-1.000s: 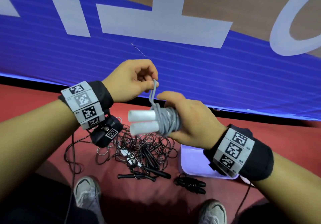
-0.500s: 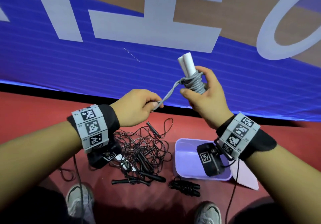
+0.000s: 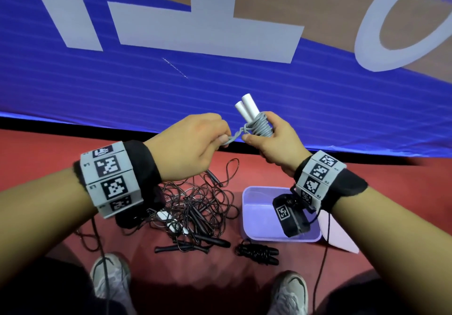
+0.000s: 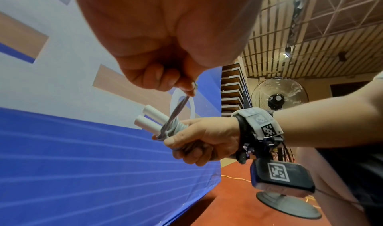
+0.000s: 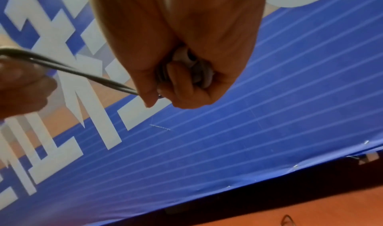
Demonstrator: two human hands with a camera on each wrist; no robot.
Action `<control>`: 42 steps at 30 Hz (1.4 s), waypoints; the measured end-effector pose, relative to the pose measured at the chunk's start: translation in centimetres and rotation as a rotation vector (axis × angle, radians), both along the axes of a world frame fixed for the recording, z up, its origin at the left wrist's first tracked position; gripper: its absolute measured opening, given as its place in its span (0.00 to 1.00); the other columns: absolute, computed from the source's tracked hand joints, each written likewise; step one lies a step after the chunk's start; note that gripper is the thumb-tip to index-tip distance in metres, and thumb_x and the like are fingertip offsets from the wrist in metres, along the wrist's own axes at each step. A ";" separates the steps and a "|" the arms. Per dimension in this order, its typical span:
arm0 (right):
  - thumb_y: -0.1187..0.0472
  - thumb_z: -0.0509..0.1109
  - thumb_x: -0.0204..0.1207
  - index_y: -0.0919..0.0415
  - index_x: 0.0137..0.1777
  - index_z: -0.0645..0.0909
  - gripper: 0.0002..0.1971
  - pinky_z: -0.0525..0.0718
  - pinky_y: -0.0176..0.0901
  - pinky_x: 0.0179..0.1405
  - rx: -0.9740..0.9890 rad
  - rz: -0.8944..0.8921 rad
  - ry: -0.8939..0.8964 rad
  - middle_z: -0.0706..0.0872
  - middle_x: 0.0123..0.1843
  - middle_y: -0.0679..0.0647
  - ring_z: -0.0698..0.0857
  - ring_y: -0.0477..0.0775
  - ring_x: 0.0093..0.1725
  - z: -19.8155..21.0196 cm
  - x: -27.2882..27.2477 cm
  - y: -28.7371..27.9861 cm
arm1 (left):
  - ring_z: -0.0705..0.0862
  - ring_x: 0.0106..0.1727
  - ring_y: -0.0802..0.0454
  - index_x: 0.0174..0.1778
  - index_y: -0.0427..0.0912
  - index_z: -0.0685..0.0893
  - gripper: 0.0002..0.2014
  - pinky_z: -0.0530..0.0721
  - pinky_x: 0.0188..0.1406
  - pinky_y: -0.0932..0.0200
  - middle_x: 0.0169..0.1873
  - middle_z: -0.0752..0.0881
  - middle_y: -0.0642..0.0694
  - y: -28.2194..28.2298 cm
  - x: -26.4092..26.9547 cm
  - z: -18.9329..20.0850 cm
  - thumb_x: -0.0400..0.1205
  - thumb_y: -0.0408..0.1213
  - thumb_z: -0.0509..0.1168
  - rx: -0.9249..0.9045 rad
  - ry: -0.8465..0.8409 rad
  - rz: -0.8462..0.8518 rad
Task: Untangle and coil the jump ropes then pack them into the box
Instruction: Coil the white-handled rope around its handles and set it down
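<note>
Grey jump rope (image 3: 261,126), white handles paired, coil clenched in right hand (image 3: 274,148) above the red floor — left hand (image 3: 195,143) pinching its twisted tail taut; step: securing the wrap — next, likely tuck, then lower into lilac box (image 3: 247,219).

Matt white foam-looking handles (image 3: 245,109), smooth grey plastic-looking cord (image 3: 261,127), glossy lilac plastic box (image 3: 247,217), matt red floor (image 3: 49,155).

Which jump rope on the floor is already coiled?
The small black bundle just in front of the lilac box, handles wrapped tight. The other black ropes, to its left, lie in a loose tangle.
</note>
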State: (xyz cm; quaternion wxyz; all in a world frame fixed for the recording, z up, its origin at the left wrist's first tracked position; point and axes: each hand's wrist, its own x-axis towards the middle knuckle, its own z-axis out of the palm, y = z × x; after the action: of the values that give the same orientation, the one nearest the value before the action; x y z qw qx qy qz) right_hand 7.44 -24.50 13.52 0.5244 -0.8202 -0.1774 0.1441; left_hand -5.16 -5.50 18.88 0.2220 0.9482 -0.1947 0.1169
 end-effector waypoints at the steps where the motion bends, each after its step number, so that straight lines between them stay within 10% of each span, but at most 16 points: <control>1: 0.53 0.81 0.69 0.44 0.55 0.80 0.17 0.72 0.40 0.23 -0.042 0.009 -0.014 0.81 0.32 0.44 0.73 0.47 0.22 -0.2 0.0 -0.3 | 0.73 0.36 0.53 0.45 0.41 0.82 0.17 0.66 0.38 0.66 0.36 0.76 0.52 0.0 0.2 0.0 0.85 0.44 0.49 -0.002 -0.012 -0.005; 10: 0.47 0.85 0.66 0.49 0.62 0.72 0.30 0.74 0.38 0.37 -0.314 0.140 -0.120 0.84 0.42 0.46 0.80 0.46 0.37 -1.4 -2.7 -5.2 | 0.77 0.37 0.65 0.44 0.39 0.83 0.12 0.69 0.37 0.75 0.33 0.78 0.57 -4.1 2.5 0.9 0.87 0.37 0.57 -0.136 0.066 0.044; 13: 0.57 0.84 0.68 0.52 0.61 0.63 0.33 0.73 0.34 0.32 -0.193 0.193 -0.054 0.78 0.40 0.49 0.73 0.45 0.30 -2.6 -3.5 -7.9 | 0.82 0.43 0.53 0.48 0.39 0.86 0.11 0.74 0.41 0.66 0.37 0.84 0.52 -5.9 4.8 0.5 0.88 0.34 0.59 -0.117 0.091 0.082; 17: 0.64 0.75 0.76 0.52 0.61 0.63 0.24 0.73 0.38 0.18 -0.141 -0.025 0.168 0.80 0.38 0.58 0.78 0.54 0.27 -4.4 -3.4 -11.9 | 0.84 0.44 0.45 0.50 0.40 0.87 0.10 0.76 0.45 0.54 0.42 0.88 0.45 -8.9 6.1 -2.2 0.88 0.37 0.60 -0.064 0.178 0.033; 25: 0.68 0.77 0.75 0.49 0.50 0.68 0.20 0.74 0.46 0.21 0.010 -0.405 0.358 0.82 0.32 0.61 0.75 0.55 0.24 -14.3 -5.7 -16.6 | 0.81 0.38 0.42 0.47 0.33 0.87 0.15 0.80 0.42 0.53 0.43 0.89 0.36 -13.4 7.2 -11.4 0.85 0.43 0.67 0.040 0.584 0.091; 31: 0.67 0.78 0.71 0.56 0.55 0.70 0.21 0.82 0.49 0.33 -0.044 -0.551 0.492 0.86 0.35 0.60 0.81 0.56 0.27 -21.0 -10.8 -17.0 | 0.79 0.40 0.46 0.56 0.34 0.85 0.17 0.78 0.33 0.58 0.44 0.84 0.42 -16.2 6.9 -18.5 0.89 0.45 0.59 -0.354 0.950 0.234; 36: 0.73 0.78 0.70 0.60 0.49 0.68 0.21 0.84 0.46 0.25 0.137 -0.712 0.620 0.84 0.33 0.59 0.82 0.49 0.23 -24.7 -13.1 -16.1 | 0.87 0.48 0.39 0.50 0.37 0.84 0.16 0.82 0.42 0.54 0.48 0.87 0.39 -15.6 5.3 -22.3 0.88 0.46 0.57 -0.291 0.928 0.186; 42: 0.47 0.82 0.48 0.50 0.50 0.77 0.29 0.89 0.61 0.52 0.155 -0.979 0.712 0.90 0.45 0.54 0.91 0.58 0.47 -28.8 -13.8 -17.5 | 0.84 0.54 0.48 0.60 0.41 0.87 0.12 0.75 0.49 0.61 0.57 0.87 0.48 -14.0 3.9 -24.4 0.86 0.38 0.61 -0.074 0.817 0.125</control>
State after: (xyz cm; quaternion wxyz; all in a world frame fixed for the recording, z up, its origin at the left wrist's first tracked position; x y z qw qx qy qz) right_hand -6.36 -41.99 -15.28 0.6149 -0.6675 0.3964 0.1382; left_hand -1.28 -19.49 -5.52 0.3073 0.9180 -0.0283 -0.2490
